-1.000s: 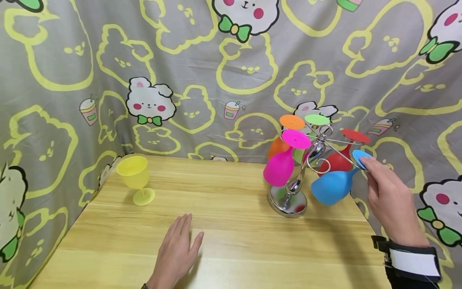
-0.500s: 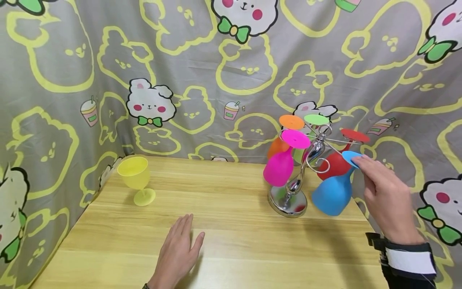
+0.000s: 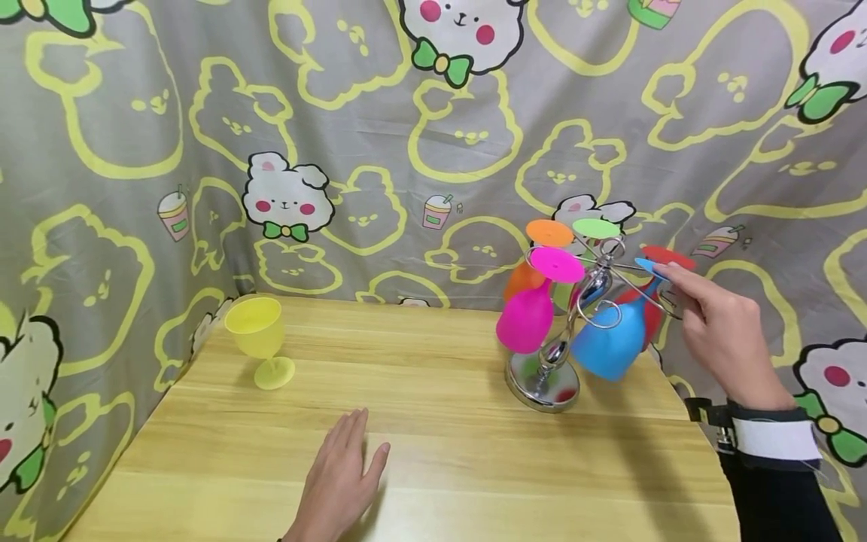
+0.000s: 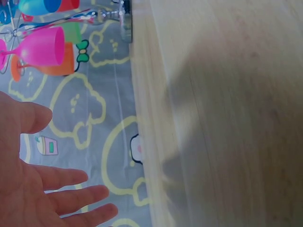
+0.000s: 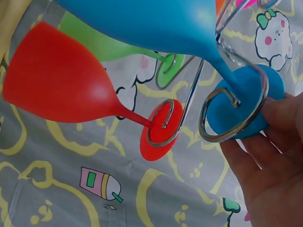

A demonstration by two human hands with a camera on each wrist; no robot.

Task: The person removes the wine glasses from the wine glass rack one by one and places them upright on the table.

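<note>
My right grip, out at 3 o'clock in the head view, pinches the rim of the foot of the blue goblet between thumb and fingers, and the goblet hangs tilted, bowl lowest, at 4 o'clock, just beside the metal rack. What worries me first is the wire curl: from my right wrist it crosses the blue foot right by the stem, but I cannot tell whether the stem sits inside it. If I let go with the stem outside, I think the goblet would drop to the bench. Holding only a thin edge, I have little control over the bowl's swing; a twist could knock it against the rack's column at its 9 o'clock, or the red goblet behind it at 1 o'clock. A sideways tug on a snagged curl could rock the rack and shake the pink goblet at 9 o'clock beyond the column. My left grip, spread and holding nothing at 7 o'clock, is too far off to steady the base. The yellow goblet stands upright at 8 o'clock, well out of harm.
</note>
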